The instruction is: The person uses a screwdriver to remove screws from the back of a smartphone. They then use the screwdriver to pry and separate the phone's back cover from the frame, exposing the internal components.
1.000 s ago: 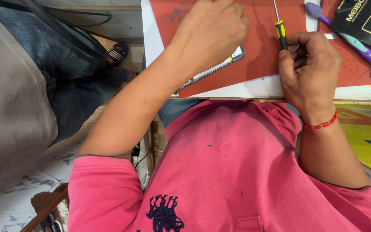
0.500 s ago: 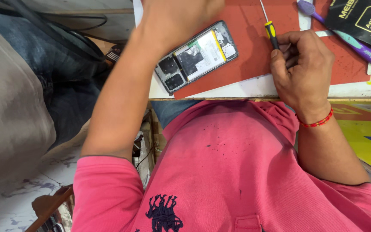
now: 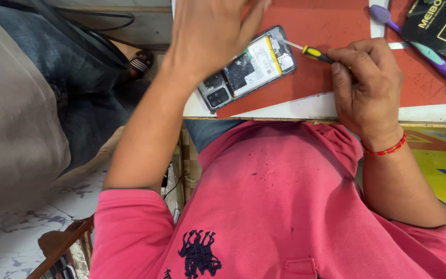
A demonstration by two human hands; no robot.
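Head view: the opened grey smartphone with its back cover off and battery showing (image 3: 248, 67) lies slantwise on the red work mat (image 3: 336, 20) near the tabletop's front edge, long axis running from lower left to upper right. My left hand (image 3: 212, 36) rests over the phone's upper-left side, fingers spread, gripping nothing. My right hand (image 3: 367, 82), just right of the phone, has its fingers closed on the thin yellow-and-black screwdriver (image 3: 311, 51), tip at the phone's top-right corner.
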